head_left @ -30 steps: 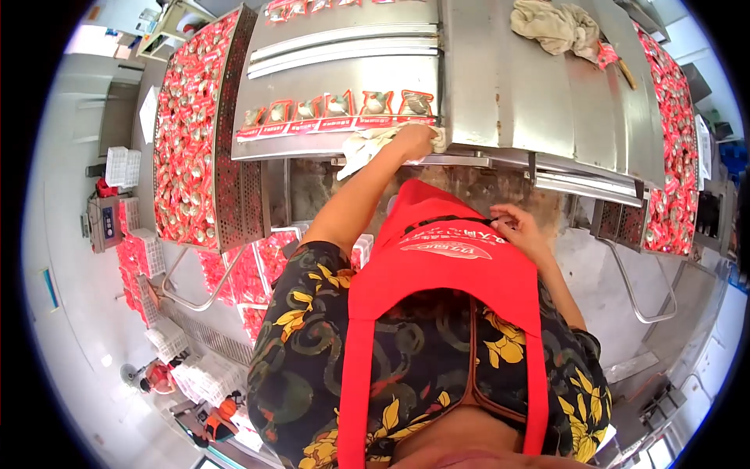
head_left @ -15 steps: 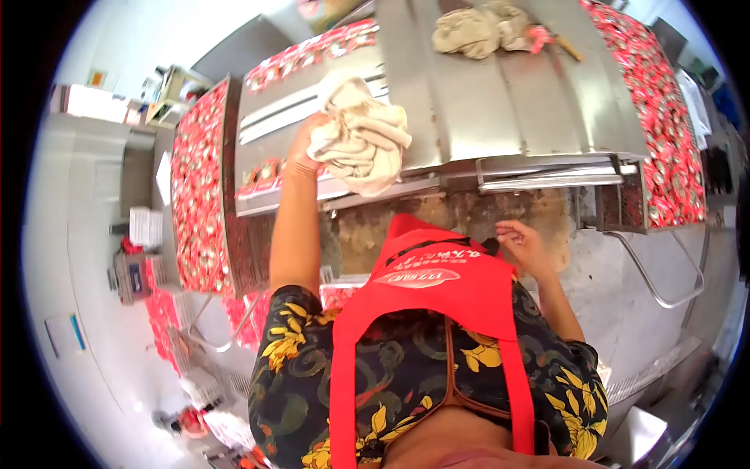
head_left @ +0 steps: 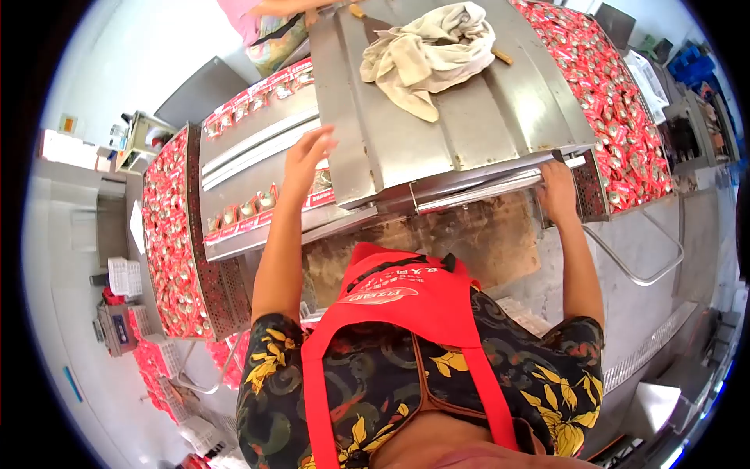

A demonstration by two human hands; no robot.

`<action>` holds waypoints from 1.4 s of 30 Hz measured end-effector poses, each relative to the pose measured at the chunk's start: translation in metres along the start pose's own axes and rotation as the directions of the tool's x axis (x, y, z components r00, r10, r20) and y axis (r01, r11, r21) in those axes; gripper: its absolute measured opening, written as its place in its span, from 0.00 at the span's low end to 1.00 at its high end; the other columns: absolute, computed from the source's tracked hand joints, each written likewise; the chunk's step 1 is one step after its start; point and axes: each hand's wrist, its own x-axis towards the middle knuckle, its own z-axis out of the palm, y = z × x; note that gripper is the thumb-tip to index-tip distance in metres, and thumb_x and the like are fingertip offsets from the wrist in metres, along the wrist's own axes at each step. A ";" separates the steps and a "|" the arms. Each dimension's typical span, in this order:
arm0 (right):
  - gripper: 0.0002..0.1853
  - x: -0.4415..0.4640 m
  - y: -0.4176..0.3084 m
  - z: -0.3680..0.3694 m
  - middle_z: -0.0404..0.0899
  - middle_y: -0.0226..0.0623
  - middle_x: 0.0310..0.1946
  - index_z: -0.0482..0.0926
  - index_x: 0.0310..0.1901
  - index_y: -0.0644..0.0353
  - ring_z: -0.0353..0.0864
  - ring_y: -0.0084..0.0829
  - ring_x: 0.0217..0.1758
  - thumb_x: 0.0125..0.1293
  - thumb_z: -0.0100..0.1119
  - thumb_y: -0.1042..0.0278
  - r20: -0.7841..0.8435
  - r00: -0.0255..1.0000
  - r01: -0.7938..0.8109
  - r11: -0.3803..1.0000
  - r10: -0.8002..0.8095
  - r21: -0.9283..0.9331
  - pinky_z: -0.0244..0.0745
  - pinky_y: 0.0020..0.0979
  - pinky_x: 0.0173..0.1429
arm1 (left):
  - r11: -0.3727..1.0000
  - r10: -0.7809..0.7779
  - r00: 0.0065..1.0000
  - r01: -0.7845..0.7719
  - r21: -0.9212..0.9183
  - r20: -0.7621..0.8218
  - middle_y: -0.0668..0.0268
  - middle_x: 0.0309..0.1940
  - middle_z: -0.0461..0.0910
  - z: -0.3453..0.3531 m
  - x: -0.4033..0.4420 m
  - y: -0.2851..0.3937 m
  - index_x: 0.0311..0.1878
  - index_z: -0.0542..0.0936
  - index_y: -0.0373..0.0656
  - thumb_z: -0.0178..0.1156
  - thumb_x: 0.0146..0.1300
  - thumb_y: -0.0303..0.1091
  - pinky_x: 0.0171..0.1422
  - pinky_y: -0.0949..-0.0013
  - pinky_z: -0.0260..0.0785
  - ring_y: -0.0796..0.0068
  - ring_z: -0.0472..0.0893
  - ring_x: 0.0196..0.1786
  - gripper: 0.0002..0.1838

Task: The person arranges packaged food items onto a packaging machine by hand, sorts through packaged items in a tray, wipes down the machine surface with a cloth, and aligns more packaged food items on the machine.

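Observation:
My left hand (head_left: pixel 307 160) is raised near the left edge of the metal cover (head_left: pixel 500 117), fingers apart, holding nothing. My right hand (head_left: pixel 557 191) has its fingers wrapped round the right part of a shiny metal bar (head_left: pixel 484 190) along the cover's front edge. A crumpled off-white cloth (head_left: pixel 430 59) lies on top of the cover, beyond both hands. A tool with a wooden handle (head_left: pixel 357 11) sits near the cover's far edge. Another wooden handle (head_left: pixel 502 56) sticks out from beside the cloth.
Red-wrapped packets fill a tray on the left (head_left: pixel 168 242) and one on the right (head_left: pixel 625 117). Rows of packets (head_left: pixel 250 207) lie on the conveyor left of the cover. Another person's arm (head_left: pixel 289 6) reaches in at the top. A bent metal tube (head_left: pixel 644 273) juts out at lower right.
The cloth has left my left hand and now lies on the cover. My right hand has moved up and forward onto the metal bar. Another person has come into view at the top.

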 end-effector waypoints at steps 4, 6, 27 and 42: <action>0.08 0.022 0.027 0.000 0.76 0.47 0.32 0.73 0.31 0.61 0.76 0.52 0.45 0.48 0.62 0.75 0.200 0.968 0.147 0.989 -0.149 0.026 0.71 0.49 0.50 | 0.979 -0.202 0.912 0.201 -0.041 -0.356 0.66 0.53 0.82 -0.101 -0.104 -0.099 0.57 0.81 0.41 0.60 0.71 0.36 0.55 0.72 0.73 0.75 0.81 0.50 0.15; 0.08 0.026 0.018 0.003 0.79 0.48 0.29 0.77 0.30 0.61 0.79 0.54 0.39 0.47 0.63 0.72 0.255 0.962 0.101 0.995 -0.099 0.005 0.75 0.50 0.44 | 0.948 -0.318 0.811 0.280 -0.152 -0.490 0.67 0.51 0.83 -0.142 -0.171 -0.128 0.56 0.81 0.41 0.61 0.70 0.35 0.50 0.74 0.73 0.77 0.82 0.47 0.15; 0.09 0.071 -0.166 -0.091 0.82 0.52 0.29 0.85 0.31 0.57 0.82 0.55 0.37 0.45 0.61 0.72 0.175 0.980 -0.036 0.951 0.093 -0.307 0.78 0.50 0.42 | 0.984 -0.091 0.632 -0.060 -0.166 -0.769 0.63 0.48 0.84 -0.245 -0.278 -0.173 0.54 0.80 0.35 0.54 0.73 0.25 0.54 0.74 0.73 0.78 0.81 0.45 0.11; 0.09 0.087 -0.470 -0.036 0.83 0.41 0.23 0.80 0.29 0.53 0.85 0.42 0.27 0.51 0.67 0.60 0.235 0.895 0.401 0.915 -0.380 -0.047 0.79 0.43 0.32 | 0.592 0.715 0.676 -0.452 0.667 -0.176 0.57 0.56 0.81 -0.229 -0.199 0.013 0.54 0.80 0.40 0.64 0.62 0.26 0.69 0.52 0.64 0.52 0.75 0.62 0.16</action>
